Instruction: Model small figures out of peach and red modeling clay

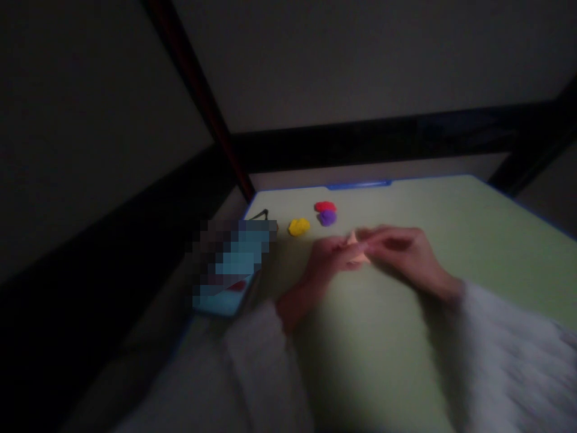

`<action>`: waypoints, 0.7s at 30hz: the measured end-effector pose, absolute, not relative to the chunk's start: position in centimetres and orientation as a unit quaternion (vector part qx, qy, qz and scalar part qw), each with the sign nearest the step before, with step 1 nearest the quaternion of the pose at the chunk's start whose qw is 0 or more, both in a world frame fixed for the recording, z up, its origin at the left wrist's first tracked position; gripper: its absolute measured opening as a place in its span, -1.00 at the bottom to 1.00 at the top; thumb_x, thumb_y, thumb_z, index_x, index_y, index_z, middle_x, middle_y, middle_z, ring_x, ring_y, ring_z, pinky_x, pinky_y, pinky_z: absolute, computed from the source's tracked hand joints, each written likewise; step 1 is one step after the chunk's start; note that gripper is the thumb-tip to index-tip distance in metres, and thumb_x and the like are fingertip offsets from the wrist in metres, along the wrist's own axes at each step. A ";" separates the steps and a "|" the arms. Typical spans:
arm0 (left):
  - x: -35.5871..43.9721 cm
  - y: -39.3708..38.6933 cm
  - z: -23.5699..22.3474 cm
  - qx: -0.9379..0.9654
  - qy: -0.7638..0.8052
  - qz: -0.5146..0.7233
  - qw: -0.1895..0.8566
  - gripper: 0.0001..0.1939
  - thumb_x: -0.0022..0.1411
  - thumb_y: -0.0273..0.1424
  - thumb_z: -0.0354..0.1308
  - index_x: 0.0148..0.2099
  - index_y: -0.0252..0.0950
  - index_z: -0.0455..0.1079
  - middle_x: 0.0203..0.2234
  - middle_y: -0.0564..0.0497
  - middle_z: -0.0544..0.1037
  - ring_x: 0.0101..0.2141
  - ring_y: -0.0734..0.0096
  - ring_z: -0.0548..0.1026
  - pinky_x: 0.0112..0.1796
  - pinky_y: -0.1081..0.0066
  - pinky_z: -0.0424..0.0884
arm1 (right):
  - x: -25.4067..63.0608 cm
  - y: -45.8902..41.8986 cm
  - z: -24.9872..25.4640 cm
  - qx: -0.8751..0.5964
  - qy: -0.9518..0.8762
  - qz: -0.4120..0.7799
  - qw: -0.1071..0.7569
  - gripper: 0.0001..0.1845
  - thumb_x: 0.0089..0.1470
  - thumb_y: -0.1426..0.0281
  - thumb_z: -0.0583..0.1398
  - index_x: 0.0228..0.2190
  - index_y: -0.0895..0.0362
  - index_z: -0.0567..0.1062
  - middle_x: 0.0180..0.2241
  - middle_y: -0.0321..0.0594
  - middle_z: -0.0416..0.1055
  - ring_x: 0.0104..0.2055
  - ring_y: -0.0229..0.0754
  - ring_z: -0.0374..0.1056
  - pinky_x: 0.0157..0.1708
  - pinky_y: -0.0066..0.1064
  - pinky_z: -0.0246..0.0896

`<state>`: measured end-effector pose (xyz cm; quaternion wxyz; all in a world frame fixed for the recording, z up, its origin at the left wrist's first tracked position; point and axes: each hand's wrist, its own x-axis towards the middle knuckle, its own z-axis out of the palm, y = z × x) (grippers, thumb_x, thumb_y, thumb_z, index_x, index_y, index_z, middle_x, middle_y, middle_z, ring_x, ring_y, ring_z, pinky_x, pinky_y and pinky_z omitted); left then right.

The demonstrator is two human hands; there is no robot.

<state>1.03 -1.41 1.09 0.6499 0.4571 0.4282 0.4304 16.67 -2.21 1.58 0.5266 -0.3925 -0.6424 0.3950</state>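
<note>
Both of my hands meet over the table, around a small pale orange piece with pointed corners [359, 257]; it looks like folded paper, but blur hides its exact kind. My left hand [328, 260] has its fingers closed on the piece's left side. From the right, my right hand [406, 249] pinches at the same piece with thumb and fingertips. Just beyond my hands lie a yellow lump [299, 227], a purple lump [327, 217] and a red lump [325, 206]. The purple one touches or overlaps the red one.
A pale green table [369, 349] with a blue edge spreads beneath my hands. On its left side a lit phone or tablet [225, 305] leans, partly pixelated. A thin dark bent piece [265, 213] shows behind it. The wall [383, 66] rises past the far edge.
</note>
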 end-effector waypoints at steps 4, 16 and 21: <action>1.1 -1.5 1.1 0.465 0.421 0.426 0.652 -0.74 -0.12 -0.32 0.32 -0.42 -0.43 0.45 -0.52 -0.02 0.50 -0.46 0.49 0.46 -0.36 0.44 0.42 | 16.7 -2.1 1.5 -0.391 -0.640 0.402 0.525 -0.94 -0.15 0.41 0.33 -0.50 0.10 0.58 -0.38 -0.21 0.53 -0.32 -0.20 0.44 -0.34 -0.40 0.36; 1.2 -1.8 0.3 0.458 0.401 0.522 0.597 -0.71 0.01 -0.23 0.22 -0.32 -0.38 0.49 -0.45 -0.04 0.52 -0.42 0.48 0.45 -0.39 0.49 0.35 | 16.6 -2.9 1.5 -0.399 -0.755 0.207 0.477 -0.86 -0.03 0.36 0.24 -0.39 0.17 0.51 -0.42 -0.17 0.50 -0.40 -0.20 0.41 -0.40 -0.40 0.33; 1.1 -1.6 0.1 0.468 0.398 0.496 0.614 -0.68 0.02 -0.22 0.20 -0.25 -0.36 0.48 -0.34 -0.08 0.53 -0.38 0.46 0.45 -0.38 0.48 0.35 | 16.8 -2.9 1.2 -0.398 -0.745 0.178 0.505 -0.90 -0.01 0.38 0.23 -0.42 0.16 0.52 -0.39 -0.15 0.53 -0.35 -0.16 0.45 -0.37 -0.37 0.35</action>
